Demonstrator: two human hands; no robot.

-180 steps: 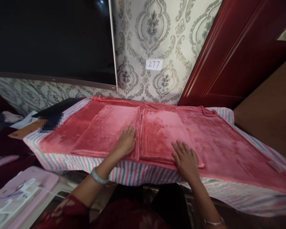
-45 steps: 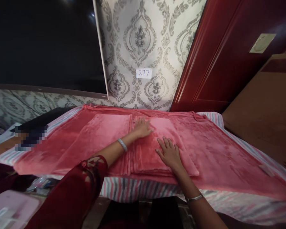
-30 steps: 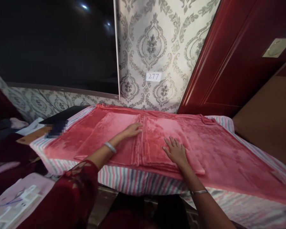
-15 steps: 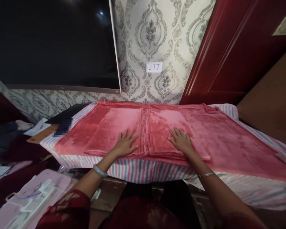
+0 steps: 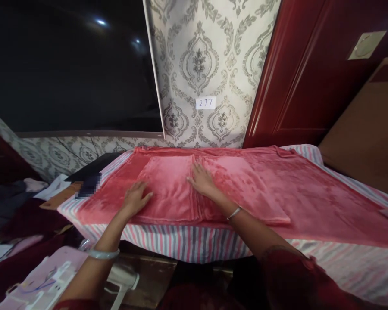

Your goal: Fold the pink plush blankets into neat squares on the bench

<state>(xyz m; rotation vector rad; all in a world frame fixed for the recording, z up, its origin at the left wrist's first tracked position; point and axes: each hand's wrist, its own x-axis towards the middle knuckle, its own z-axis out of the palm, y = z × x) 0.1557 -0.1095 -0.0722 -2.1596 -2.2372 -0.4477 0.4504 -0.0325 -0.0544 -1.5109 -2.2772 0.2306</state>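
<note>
By the look of it, I was in a lived-in room of a home. A large TV (image 5: pixel 71 69), its screen dark, took up much of the wall, which was done in ornate grey-and-white wallpaper (image 5: pixel 198 60). Glossy dark red panelling (image 5: pixel 297 77) stood to the right. Soft pink plush (image 5: pixel 317 202) lay over a striped cloth (image 5: pixel 187 243), and clothes (image 5: pixel 6 206) were heaped at the left.

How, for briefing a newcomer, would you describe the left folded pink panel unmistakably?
Find the big black television, then the pink plush blanket below it to the right. Near its middle, two folded panels lie side by side. The left panel is nearer the television, the right panel nearer the dark red door.
</note>
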